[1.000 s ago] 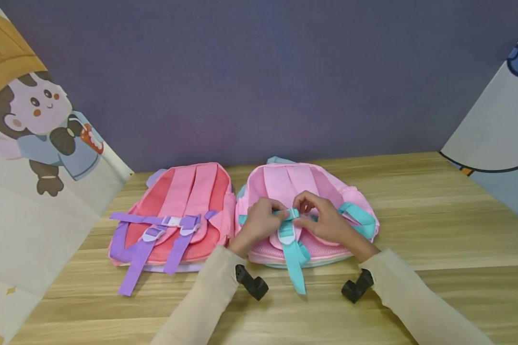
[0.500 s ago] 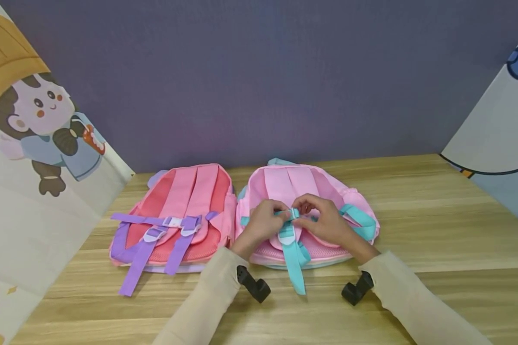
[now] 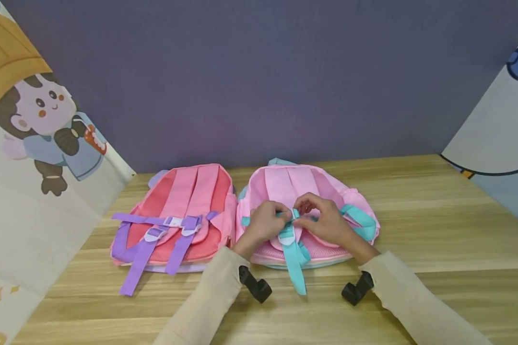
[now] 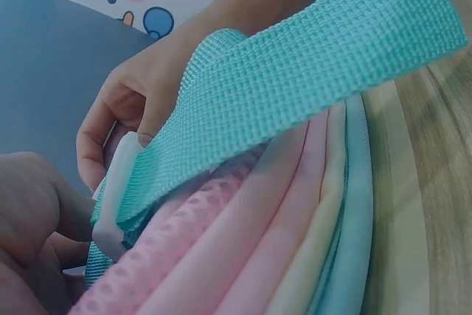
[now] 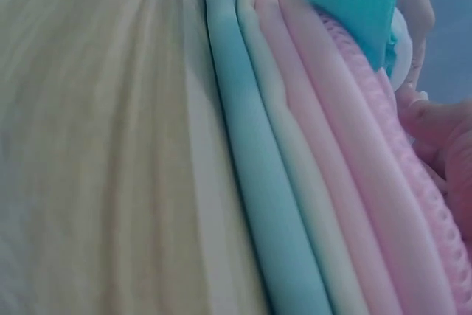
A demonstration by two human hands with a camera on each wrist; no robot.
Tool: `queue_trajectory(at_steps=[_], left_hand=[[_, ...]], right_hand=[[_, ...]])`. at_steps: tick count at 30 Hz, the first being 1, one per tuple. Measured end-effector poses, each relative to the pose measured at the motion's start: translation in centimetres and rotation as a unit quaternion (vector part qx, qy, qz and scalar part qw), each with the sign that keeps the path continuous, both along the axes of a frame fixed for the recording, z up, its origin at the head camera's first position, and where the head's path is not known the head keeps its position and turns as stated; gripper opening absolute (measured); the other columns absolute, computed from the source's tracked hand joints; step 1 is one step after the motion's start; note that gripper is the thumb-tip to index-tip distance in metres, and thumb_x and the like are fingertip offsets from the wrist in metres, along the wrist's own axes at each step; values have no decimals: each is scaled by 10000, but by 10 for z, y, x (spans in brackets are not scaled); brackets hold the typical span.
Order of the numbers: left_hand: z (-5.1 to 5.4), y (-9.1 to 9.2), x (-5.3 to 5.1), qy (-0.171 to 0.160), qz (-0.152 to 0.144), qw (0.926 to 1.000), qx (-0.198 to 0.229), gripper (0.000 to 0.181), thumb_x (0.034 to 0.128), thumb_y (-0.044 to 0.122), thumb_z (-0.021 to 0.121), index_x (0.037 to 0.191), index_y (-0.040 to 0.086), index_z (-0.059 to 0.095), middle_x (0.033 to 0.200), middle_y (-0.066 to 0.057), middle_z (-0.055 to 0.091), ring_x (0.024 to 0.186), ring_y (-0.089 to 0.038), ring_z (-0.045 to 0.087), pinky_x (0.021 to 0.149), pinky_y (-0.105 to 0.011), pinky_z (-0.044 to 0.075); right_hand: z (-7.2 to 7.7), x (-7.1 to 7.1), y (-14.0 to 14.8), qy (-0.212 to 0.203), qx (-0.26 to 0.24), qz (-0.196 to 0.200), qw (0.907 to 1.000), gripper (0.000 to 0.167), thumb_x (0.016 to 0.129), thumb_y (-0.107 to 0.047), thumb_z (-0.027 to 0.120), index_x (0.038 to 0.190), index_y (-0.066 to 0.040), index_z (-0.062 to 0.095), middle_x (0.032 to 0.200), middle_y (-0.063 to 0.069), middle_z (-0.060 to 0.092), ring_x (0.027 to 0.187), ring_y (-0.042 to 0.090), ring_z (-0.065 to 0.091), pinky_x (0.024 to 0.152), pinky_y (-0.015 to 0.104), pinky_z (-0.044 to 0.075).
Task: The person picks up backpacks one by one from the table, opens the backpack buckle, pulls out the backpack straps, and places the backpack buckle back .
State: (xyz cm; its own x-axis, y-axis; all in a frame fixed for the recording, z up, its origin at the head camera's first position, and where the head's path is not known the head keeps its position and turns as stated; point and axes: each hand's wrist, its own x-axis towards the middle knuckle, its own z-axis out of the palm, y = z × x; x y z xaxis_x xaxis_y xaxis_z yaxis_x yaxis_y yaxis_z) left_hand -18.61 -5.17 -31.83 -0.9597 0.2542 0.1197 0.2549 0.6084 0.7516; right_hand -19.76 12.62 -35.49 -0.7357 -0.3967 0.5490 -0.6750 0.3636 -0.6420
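A light pink backpack (image 3: 328, 191) lies with its shoulder straps up. Over its middle, my left hand (image 3: 265, 223) pinches a teal strap near a small buckle (image 3: 294, 214). From the other side my right hand (image 3: 325, 221) holds its thumb and fingertips at the same buckle, pinching its right end. Below them, a teal strap tail (image 3: 295, 270) hangs from a white adjuster (image 3: 287, 239) past the bag's bottom edge. In the left wrist view that teal strap (image 4: 295, 71) crosses in front of both hands. The fingertips are partly hidden there.
To the left, touching the pink bag, lies a coral backpack (image 3: 155, 194) with purple straps (image 3: 139, 268) joined by a white buckle (image 3: 173, 222). Both stand on a wooden table (image 3: 436, 215) before a dark partition (image 3: 259, 86). Printed panels flank the table.
The view has shifted very slightly. Both hands stay at the teal strap's buckle, and the small buckle has tilted a little between the fingertips.
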Motion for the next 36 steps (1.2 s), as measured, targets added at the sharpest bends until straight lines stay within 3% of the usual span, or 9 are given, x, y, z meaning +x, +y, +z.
queue_trajectory(at_steps=[8, 12, 15, 21, 25, 29, 36], left_hand=[[-1, -1, -1, -179, 22, 9998, 83, 155, 887, 153, 624, 903, 57, 744, 891, -51, 724, 875, -203, 607, 977, -465, 319], [1, -7, -3, -386, -161, 9991, -13, 165, 895, 175, 622, 911, 61, 740, 882, -34, 703, 826, -161, 567, 804, -332, 412], [2, -12, -5, -490, -293, 9983, -73, 161, 896, 164, 622, 894, 51, 735, 846, -36, 681, 783, -142, 537, 698, -264, 411], [2, -11, -5, -409, -195, 9989, -125, 148, 891, 163, 639, 914, 61, 744, 890, -34, 717, 858, -169, 579, 816, -333, 378], [-1, -8, -4, -183, -135, 9996, -140, 135, 885, 159, 649, 892, 69, 749, 860, -28, 724, 834, -172, 595, 884, -407, 336], [-3, -5, -4, 58, -160, 9997, -175, 134, 881, 149, 648, 874, 62, 749, 825, -36, 728, 778, -165, 597, 907, -441, 287], [-3, -2, -3, 78, -173, 9998, -49, 128, 882, 131, 647, 865, 56, 750, 839, -43, 733, 813, -175, 612, 923, -451, 277]], right_hand=[[0, -1, 1, 108, 22, 199, 9997, 229, 777, -28, 756, 928, -87, 594, 846, -13, 602, 799, 100, 567, 773, 261, 494], [0, -1, 0, 225, 31, 361, 9991, 226, 790, -19, 741, 932, -79, 576, 855, -5, 587, 808, 102, 563, 774, 280, 499], [0, -1, -2, 221, 30, 441, 9988, 225, 797, -19, 735, 937, -76, 569, 857, -3, 580, 810, 99, 559, 773, 285, 498], [1, -1, -3, 145, -2, 499, 9987, 227, 796, -4, 729, 931, -75, 561, 857, -4, 571, 816, 95, 550, 772, 280, 497], [1, -1, -2, 67, 123, 552, 9984, 237, 807, 8, 713, 925, -80, 526, 860, -12, 536, 828, 95, 527, 783, 282, 484], [0, -1, -3, -69, 225, 514, 9984, 250, 816, 9, 703, 935, -81, 502, 875, -14, 518, 837, 100, 511, 798, 290, 471], [-1, -1, 0, -61, 145, 391, 9991, 273, 804, -2, 721, 988, -62, 529, 899, 16, 560, 819, 126, 559, 797, 314, 497]])
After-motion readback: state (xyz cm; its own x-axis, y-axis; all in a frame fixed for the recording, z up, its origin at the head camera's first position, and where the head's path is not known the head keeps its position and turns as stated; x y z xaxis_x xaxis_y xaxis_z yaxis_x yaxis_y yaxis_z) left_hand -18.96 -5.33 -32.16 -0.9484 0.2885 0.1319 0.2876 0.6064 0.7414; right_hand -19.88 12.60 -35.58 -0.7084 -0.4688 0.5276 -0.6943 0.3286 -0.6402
